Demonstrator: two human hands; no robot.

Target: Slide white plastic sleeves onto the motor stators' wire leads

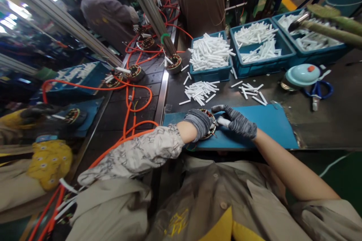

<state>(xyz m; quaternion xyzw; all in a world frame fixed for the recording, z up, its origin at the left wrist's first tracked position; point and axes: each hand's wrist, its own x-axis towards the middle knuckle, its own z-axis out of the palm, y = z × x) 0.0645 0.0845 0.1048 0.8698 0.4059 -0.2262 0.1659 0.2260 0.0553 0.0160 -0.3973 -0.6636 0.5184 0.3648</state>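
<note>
Two gloved hands | left hand [198,123] over the coil ring [210,131], fingers mostly hidden, grip cannot be told | right hand [236,121] half-curled just beside it, hold unclear | tubes [200,91] beyond fingers, mat [271,128] beneath

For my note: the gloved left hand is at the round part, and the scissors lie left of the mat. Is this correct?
The side is wrong: the head view shows the scissors right of the blue mat. The gloved left hand is at the round part.

Dark workbench [328,128] — blue mat [268,124], loose white tubes [200,92], teal bins [263,68], lidded jar [303,75], scissors [317,91]
</note>
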